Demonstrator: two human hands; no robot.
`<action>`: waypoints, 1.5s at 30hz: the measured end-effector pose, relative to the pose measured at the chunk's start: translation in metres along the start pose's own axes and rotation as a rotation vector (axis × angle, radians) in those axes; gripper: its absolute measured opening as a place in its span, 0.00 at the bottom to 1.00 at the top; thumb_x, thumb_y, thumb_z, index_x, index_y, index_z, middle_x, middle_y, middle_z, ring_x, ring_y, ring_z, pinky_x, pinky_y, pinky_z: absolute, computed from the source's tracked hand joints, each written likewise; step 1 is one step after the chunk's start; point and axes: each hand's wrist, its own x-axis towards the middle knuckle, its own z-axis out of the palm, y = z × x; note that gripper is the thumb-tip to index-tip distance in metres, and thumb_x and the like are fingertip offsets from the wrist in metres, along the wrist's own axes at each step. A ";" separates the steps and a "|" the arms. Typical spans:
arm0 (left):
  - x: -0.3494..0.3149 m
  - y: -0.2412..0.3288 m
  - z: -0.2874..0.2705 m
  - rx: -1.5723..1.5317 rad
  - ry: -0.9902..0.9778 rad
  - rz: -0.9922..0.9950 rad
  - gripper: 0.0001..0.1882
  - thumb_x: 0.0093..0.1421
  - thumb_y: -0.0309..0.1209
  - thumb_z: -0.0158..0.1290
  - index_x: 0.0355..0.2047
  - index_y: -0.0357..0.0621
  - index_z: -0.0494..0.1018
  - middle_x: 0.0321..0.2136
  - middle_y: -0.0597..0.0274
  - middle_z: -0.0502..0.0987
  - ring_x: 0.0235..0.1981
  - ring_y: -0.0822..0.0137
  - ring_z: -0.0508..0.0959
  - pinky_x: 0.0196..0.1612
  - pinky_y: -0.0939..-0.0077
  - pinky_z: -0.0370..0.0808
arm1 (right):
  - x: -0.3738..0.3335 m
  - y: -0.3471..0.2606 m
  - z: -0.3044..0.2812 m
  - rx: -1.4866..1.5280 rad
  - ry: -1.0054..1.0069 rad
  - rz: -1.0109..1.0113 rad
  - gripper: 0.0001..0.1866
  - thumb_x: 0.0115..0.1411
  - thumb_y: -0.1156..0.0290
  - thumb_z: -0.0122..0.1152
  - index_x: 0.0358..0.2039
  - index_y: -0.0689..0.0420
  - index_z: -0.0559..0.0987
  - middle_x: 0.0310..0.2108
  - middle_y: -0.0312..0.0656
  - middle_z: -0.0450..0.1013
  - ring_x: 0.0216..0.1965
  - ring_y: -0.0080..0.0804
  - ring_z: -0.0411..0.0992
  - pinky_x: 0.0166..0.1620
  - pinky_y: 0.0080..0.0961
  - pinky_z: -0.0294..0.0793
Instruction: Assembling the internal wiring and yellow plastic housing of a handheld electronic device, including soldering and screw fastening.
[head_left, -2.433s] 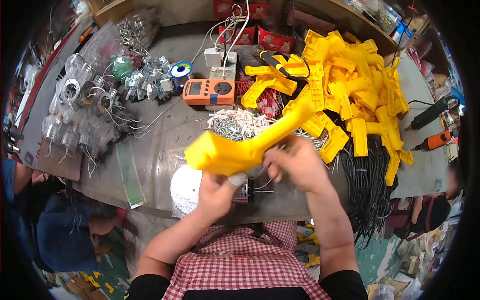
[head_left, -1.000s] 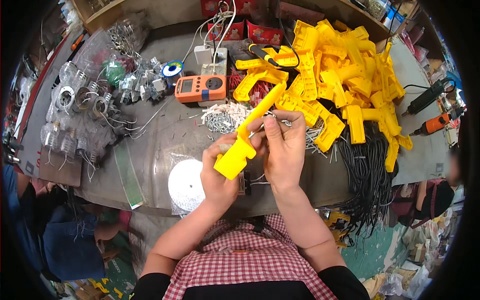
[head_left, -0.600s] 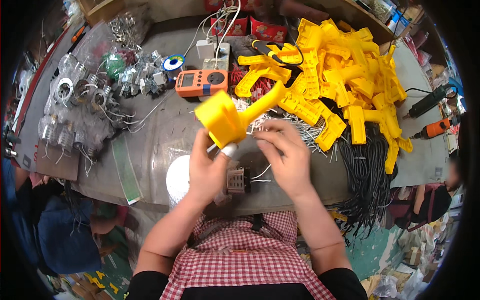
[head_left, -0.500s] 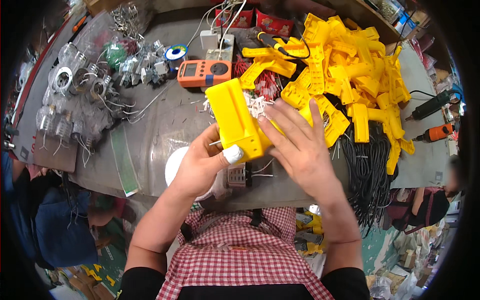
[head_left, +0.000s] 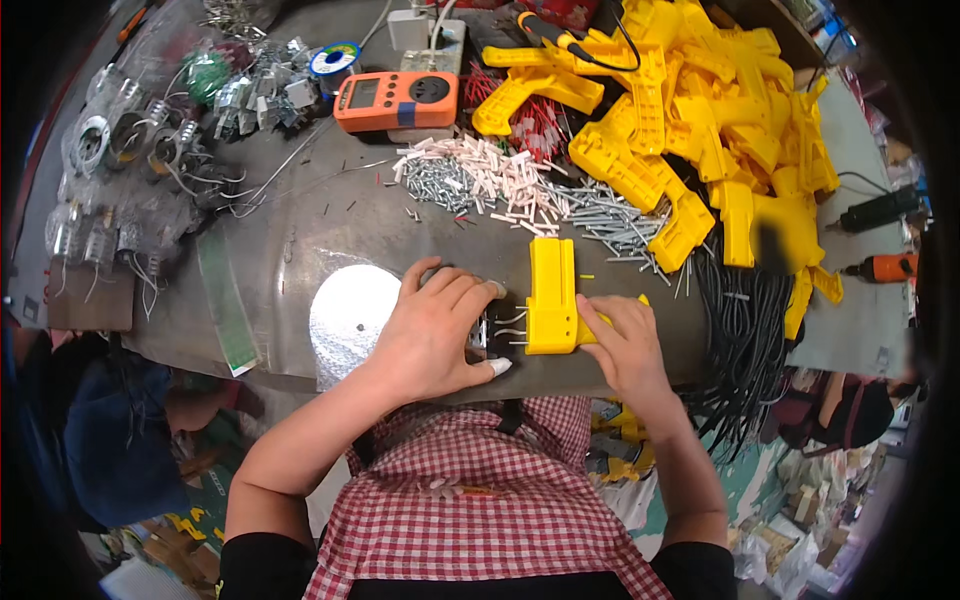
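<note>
My right hand is closed round the handle of a yellow plastic housing, which lies near the table's front edge with its blocky end to the left. A few pale wires and thin metal pins stick out of its left side. Next to these, my left hand, with white wraps on two fingertips, is closed over a small metal part, mostly hidden under the fingers. Left of that hand is a round silvery sheet.
Behind the hands lie loose screws, white sleeves and long screws. An orange multimeter stands beyond. Yellow housings are heaped at the right above black cables. Bagged metal coils fill the left.
The yellow housing has come down to the table and turned, passing from my left hand to my right. My left hand has lowered onto the metal part.
</note>
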 end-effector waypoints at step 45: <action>-0.003 0.008 0.001 0.051 0.030 0.001 0.34 0.38 0.42 0.67 0.42 0.33 0.70 0.29 0.48 0.72 0.33 0.48 0.71 0.40 0.56 0.68 | 0.032 0.279 -0.318 -0.677 1.093 1.231 0.35 0.50 0.47 0.61 0.44 0.65 0.63 0.36 0.59 0.75 0.39 0.56 0.74 0.43 0.46 0.73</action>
